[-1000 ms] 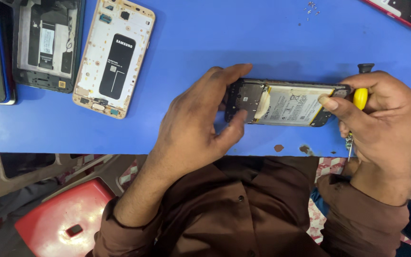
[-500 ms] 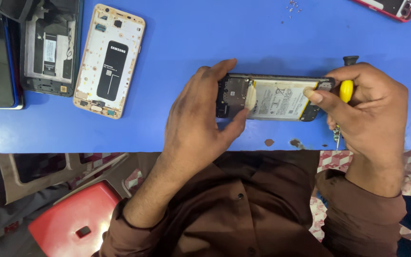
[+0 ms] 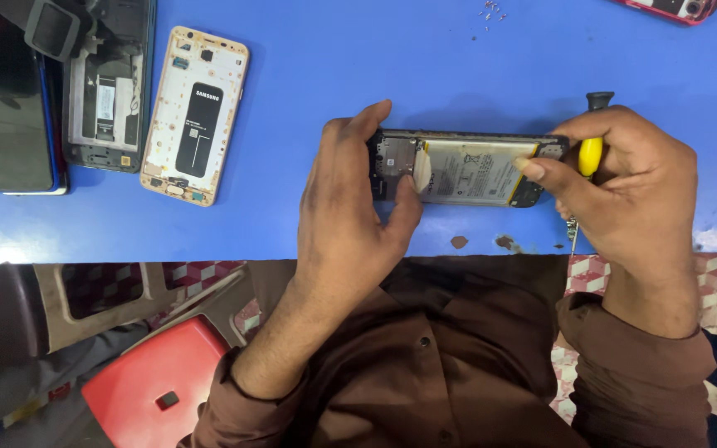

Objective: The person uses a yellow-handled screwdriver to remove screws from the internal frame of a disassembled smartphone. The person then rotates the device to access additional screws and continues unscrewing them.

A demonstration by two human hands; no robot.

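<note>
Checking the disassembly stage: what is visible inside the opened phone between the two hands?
Inside the opened phone a pale battery fills the middle, with a dark circuit board at its left end. The left hand and right hand cover both ends; whatever lies under the battery is hidden.

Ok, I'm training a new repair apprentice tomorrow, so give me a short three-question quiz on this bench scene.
1. True or false: the opened phone lies on a blue table.
2. Which hand holds the yellow-handled screwdriver? A) left B) right C) neither
3. Fill in: the left hand grips the phone's ____ end, as seen by the head camera.

Key
1. True.
2. B: the right hand holds it while steadying the phone's other end.
3. Left; its thumb presses near a pale pick-like piece by the battery. The gold phone frame lies apart, untouched.
</note>
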